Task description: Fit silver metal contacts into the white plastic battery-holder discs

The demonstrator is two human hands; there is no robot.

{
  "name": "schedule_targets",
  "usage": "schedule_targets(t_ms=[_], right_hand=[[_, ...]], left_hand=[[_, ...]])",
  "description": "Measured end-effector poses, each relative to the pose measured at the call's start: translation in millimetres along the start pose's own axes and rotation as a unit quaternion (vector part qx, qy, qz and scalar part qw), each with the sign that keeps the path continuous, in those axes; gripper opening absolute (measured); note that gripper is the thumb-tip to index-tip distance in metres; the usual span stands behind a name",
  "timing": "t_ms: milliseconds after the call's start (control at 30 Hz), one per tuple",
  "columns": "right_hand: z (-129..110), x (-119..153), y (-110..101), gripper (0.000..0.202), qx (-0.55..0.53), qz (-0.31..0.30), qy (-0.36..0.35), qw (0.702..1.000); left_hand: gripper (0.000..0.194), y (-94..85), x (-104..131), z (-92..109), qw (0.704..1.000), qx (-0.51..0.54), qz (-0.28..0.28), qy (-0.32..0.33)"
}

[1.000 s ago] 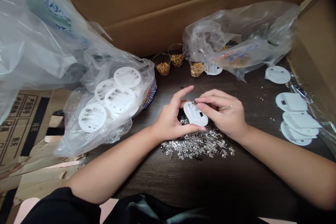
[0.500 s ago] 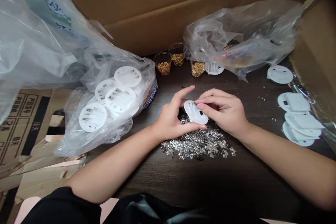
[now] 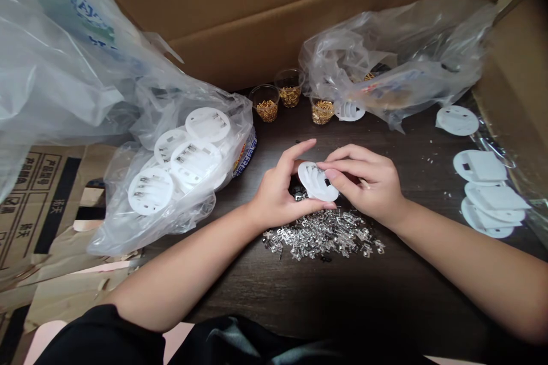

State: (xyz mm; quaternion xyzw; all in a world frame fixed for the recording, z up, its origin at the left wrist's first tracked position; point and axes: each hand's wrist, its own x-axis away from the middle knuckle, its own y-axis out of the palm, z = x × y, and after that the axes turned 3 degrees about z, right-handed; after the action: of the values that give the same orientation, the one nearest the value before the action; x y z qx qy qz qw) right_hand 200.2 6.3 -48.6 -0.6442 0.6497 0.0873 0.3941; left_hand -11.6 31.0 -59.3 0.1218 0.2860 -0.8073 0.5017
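Bench (image 3: 248, 296) nearest, black sleeve (image 3: 89, 328) cut off by frame. One loose heap of metal contact clips (image 3: 325, 234), too many to count, partly under the hands. Above it, one white slotted disc (image 3: 314, 183): in left hand (image 3: 276, 198), thumb at lower edge, index raised, other fingers hidden. Right hand (image 3: 374, 185) nearly closed, thumb and fingertips at disc's upper right edge; can't tell if a clip is pinched. Right side: at least four white discs (image 3: 480, 166), two overlapping. Left: at least four in clear bag (image 3: 113, 234). Farther: three clear cups (image 3: 264, 94) of gold pins (image 3: 267, 112), one disc partly under second bag (image 3: 398, 40).
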Motion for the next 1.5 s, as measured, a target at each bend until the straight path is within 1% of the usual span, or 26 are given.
schedule_targets(t_ms=[133,200,267,300,367,400,433,467,500,533,633,733,800,867,1100,1200,1367,1500], right_hand=[[2,-1,-4,0.014,0.01,-0.034,-0.042,0.998],[2,-2,-6,0.016,0.003,-0.053,-0.046,0.998],[1,-3,-7,0.021,-0.016,-0.057,-0.035,0.998],[-1,-5,-8,0.024,-0.033,-0.047,-0.019,0.998],[-7,-13,-9,0.031,-0.106,0.015,0.04,0.993],[-11,-19,-9,0.038,-0.162,0.049,0.082,0.982],[-16,-27,-10,0.048,-0.225,0.084,0.126,0.962],[-21,-35,-10,0.059,-0.292,0.092,0.17,0.937],[-26,-45,-10,0.067,-0.346,0.073,0.209,0.912],[-31,-55,-8,0.072,-0.374,0.059,0.241,0.894],[-40,-79,2,0.079,-0.431,0.04,0.275,0.859],[-39,-89,18,0.082,-0.458,0.053,0.281,0.842],[-35,-87,27,0.082,-0.462,0.069,0.275,0.841],[-31,-84,31,0.082,-0.454,0.077,0.27,0.846],[-30,-79,27,0.084,-0.393,0.074,0.267,0.877],[-30,-78,28,0.085,-0.363,0.067,0.276,0.887],[-25,-73,34,0.081,-0.346,0.047,0.297,0.889],[-21,-76,29,0.081,-0.381,0.034,0.276,0.882]], left_hand=[[0.103,0.0,1,0,1.0,0.005,-0.003,0.013],[0.102,0.4,1,0,1.0,0.012,-0.004,0.012],[0.101,0.8,1,-1,1.0,0.019,0.005,0.002],[0.099,1.1,0,-2,1.0,0.022,0.012,-0.005],[0.098,1.6,0,-2,0.999,0.031,0.023,-0.021],[0.099,1.9,-1,-3,0.999,0.04,0.025,-0.028],[0.101,2.1,-1,-3,0.998,0.051,0.024,-0.035],[0.102,2.4,-2,-3,0.997,0.062,0.021,-0.041],[0.104,2.8,-2,-3,0.996,0.074,0.018,-0.045],[0.105,3.2,-2,-4,0.995,0.082,0.015,-0.047],[0.108,5.0,-4,-5,0.994,0.095,0.017,-0.044],[0.11,6.8,-4,-7,0.993,0.107,0.026,-0.038],[0.11,7.6,-4,-8,0.992,0.116,0.028,-0.038],[0.109,8.1,-3,-8,0.991,0.121,0.027,-0.04],[0.108,8.5,-4,-7,0.991,0.126,0.027,-0.046],[0.107,8.6,-3,-8,0.991,0.121,0.028,-0.046],[0.105,8.4,0,-10,0.993,0.104,0.028,-0.043],[0.102,7.6,-2,-8,0.992,0.113,0.023,-0.05]])
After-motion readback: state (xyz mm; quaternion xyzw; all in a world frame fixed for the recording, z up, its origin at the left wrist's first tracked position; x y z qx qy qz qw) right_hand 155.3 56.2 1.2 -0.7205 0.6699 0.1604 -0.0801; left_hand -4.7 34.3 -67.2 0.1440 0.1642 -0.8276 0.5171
